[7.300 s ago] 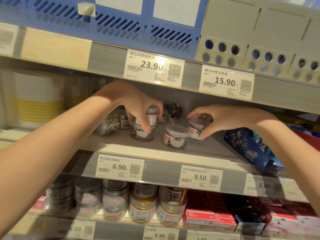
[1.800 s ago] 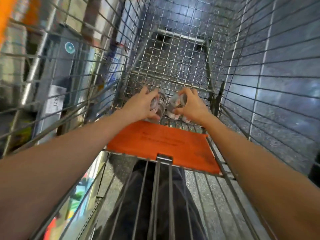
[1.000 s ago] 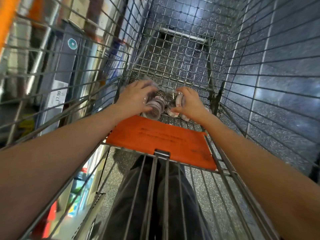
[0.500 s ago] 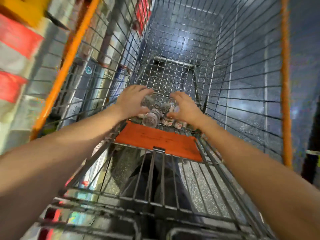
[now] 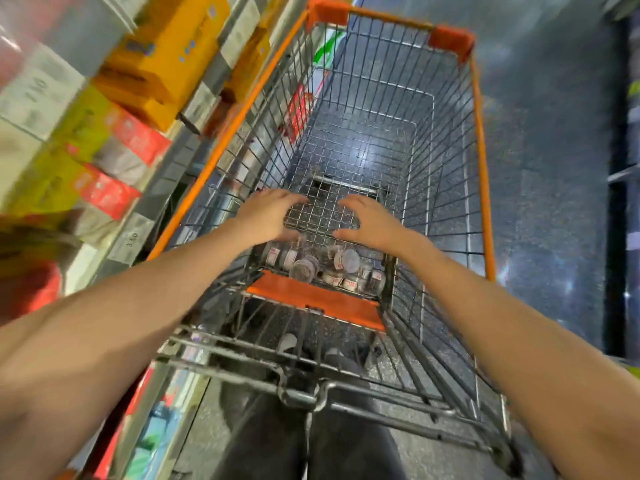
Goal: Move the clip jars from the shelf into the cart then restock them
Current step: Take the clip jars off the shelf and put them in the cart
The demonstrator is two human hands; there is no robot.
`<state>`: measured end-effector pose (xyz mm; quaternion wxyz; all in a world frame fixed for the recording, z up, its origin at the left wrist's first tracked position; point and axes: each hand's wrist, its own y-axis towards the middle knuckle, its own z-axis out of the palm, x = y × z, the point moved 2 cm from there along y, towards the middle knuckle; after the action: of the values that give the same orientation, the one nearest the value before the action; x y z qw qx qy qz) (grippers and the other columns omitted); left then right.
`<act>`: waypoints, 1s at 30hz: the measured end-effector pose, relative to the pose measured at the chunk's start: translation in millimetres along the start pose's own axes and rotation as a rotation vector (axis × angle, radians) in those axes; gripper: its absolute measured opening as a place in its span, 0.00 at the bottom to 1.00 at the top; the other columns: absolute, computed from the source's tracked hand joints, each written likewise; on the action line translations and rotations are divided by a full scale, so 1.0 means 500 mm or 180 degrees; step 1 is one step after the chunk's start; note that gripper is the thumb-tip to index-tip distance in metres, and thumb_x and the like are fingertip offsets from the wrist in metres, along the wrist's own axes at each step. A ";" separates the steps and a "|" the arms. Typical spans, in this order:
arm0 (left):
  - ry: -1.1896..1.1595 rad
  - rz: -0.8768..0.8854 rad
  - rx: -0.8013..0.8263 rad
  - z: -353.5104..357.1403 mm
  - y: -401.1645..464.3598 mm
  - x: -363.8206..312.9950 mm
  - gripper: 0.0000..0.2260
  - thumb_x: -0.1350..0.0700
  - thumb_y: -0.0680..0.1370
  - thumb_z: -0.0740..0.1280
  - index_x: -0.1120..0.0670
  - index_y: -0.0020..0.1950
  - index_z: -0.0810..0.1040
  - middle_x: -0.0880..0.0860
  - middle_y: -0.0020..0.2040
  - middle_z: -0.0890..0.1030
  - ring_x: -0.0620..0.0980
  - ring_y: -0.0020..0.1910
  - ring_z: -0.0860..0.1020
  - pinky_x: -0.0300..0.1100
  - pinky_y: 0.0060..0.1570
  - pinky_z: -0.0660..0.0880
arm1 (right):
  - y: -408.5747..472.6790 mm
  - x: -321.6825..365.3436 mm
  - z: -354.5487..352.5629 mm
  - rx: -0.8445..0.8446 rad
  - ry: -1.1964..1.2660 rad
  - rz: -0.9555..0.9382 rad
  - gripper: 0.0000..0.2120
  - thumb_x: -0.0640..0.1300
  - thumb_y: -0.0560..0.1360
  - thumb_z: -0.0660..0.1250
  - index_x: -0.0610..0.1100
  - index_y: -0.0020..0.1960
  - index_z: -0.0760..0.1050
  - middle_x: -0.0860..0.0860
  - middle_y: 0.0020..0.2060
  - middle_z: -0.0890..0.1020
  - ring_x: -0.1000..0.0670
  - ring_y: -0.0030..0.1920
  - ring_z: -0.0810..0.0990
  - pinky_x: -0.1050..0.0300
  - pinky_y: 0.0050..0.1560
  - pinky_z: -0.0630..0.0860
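Below both spread, empty hands (image 5: 322, 220), clip jars (image 5: 325, 266) lie tumbled in the cart (image 5: 479, 140), pointing every way.

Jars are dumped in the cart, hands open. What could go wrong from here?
The clip jars lie jumbled on their sides on the cart wire floor, so they may roll when it moves. A lid could pop and spill clips through the mesh. Left hand and right hand hold nothing.

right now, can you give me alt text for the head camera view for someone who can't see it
Two bare hands, left hand and right hand, hover open and empty above a cluster of small clear clip jars lying jumbled on the floor of an orange-trimmed wire cart. Blurred stocked shelves run along the cart's left side.
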<state>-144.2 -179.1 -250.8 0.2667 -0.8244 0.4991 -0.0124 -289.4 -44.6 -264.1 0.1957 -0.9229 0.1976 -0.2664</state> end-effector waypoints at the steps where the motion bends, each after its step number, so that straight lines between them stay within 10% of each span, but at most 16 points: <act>1: -0.0004 -0.0045 -0.0013 -0.010 -0.011 -0.003 0.33 0.48 0.73 0.70 0.47 0.75 0.60 0.52 0.73 0.66 0.53 0.71 0.65 0.53 0.70 0.62 | -0.008 0.004 -0.013 0.0034 -0.0008 -0.0011 0.36 0.56 0.75 0.66 0.46 0.76 0.56 0.46 0.76 0.56 0.46 0.75 0.56 0.49 0.73 0.55; 6: -0.0226 -0.0337 -0.0206 -0.068 -0.061 -0.027 0.29 0.69 0.77 0.58 0.48 0.75 0.61 0.52 0.73 0.66 0.52 0.69 0.66 0.47 0.63 0.67 | -0.033 0.029 -0.074 0.0248 -0.0164 -0.0197 0.37 0.56 0.74 0.67 0.45 0.76 0.56 0.46 0.75 0.58 0.46 0.74 0.58 0.52 0.72 0.57; 15: -0.0258 -0.0746 -0.0135 -0.119 -0.161 -0.085 0.28 0.67 0.80 0.56 0.47 0.77 0.56 0.54 0.76 0.60 0.55 0.68 0.67 0.42 0.42 0.68 | -0.113 0.082 -0.143 0.0332 -0.0515 -0.0695 0.36 0.57 0.76 0.64 0.47 0.77 0.53 0.48 0.77 0.53 0.47 0.75 0.54 0.50 0.73 0.54; 22: -0.0281 -0.0878 -0.0084 -0.193 -0.267 -0.083 0.28 0.49 0.78 0.64 0.45 0.76 0.56 0.53 0.76 0.58 0.54 0.73 0.60 0.48 0.66 0.64 | -0.173 0.151 -0.209 0.0275 -0.0783 -0.1067 0.36 0.58 0.76 0.64 0.47 0.77 0.53 0.49 0.77 0.52 0.48 0.76 0.53 0.51 0.73 0.54; 30: -0.0461 -0.1067 -0.0302 -0.250 -0.412 -0.074 0.30 0.44 0.77 0.65 0.44 0.76 0.57 0.51 0.76 0.60 0.52 0.73 0.61 0.48 0.69 0.62 | -0.234 0.258 -0.277 0.0128 -0.1138 -0.1621 0.36 0.60 0.75 0.64 0.49 0.77 0.54 0.50 0.77 0.53 0.49 0.76 0.53 0.51 0.73 0.53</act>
<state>-30.3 -127.5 -41.2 0.2570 -0.9064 0.3343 0.0262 -237.2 -41.7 -48.1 0.1725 -0.9709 -0.0829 -0.1442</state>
